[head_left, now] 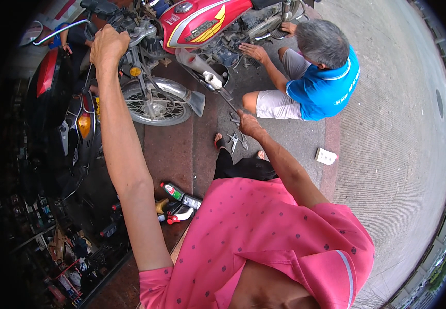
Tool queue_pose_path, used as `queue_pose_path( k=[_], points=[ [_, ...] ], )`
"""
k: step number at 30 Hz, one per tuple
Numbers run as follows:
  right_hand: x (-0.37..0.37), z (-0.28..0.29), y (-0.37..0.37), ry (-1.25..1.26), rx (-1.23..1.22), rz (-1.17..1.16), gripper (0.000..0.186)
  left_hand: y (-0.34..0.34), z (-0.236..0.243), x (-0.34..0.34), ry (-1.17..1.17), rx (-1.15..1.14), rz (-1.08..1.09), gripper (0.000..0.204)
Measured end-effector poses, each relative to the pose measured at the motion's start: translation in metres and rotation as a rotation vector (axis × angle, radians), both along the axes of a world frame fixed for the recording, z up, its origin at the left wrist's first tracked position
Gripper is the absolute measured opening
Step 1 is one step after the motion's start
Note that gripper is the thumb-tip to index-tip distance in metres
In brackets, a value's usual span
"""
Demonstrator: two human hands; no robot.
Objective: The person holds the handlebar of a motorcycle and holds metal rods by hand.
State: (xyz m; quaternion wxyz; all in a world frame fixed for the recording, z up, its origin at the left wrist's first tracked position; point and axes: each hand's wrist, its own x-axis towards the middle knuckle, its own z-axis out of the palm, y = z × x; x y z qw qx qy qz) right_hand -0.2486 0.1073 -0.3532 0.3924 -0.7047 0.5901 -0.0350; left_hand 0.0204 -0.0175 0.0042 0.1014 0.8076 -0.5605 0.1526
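My left hand (109, 45) is closed in a fist at the handlebar of a red motorcycle (207, 23), above its front wheel (153, 107). My fingers hide the part they grip. My right hand (251, 124) is wrapped round a long, thin metal tool (228, 100), whose kind I cannot make out. The tool points up toward a white cylindrical part (212, 80) and a dark round container (223, 74) beside the motorcycle. Several metal hand tools (237, 139) lie on the ground close to my right hand and feet.
A person in a blue shirt (328, 85) squats to the right, hands by the motorcycle's engine. A dark motorcycle (71, 118) stands at left. Bottles (181, 198) sit near my left forearm. A white box (326, 156) lies on the ground at right. Cluttered shelves (68, 252) fill the lower left.
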Motion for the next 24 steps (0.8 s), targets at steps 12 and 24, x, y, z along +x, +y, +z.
queue_pose_path(
  k=[12,24],
  points=[
    [-0.002,-0.005,0.0,0.016,-0.005,-0.005,0.05,0.0,0.001,-0.004,0.002,0.026,-0.026,0.039],
    [-0.002,0.005,0.001,0.009,0.009,0.001,0.049,-0.001,0.005,-0.002,0.059,0.205,0.079,0.038]
  ],
)
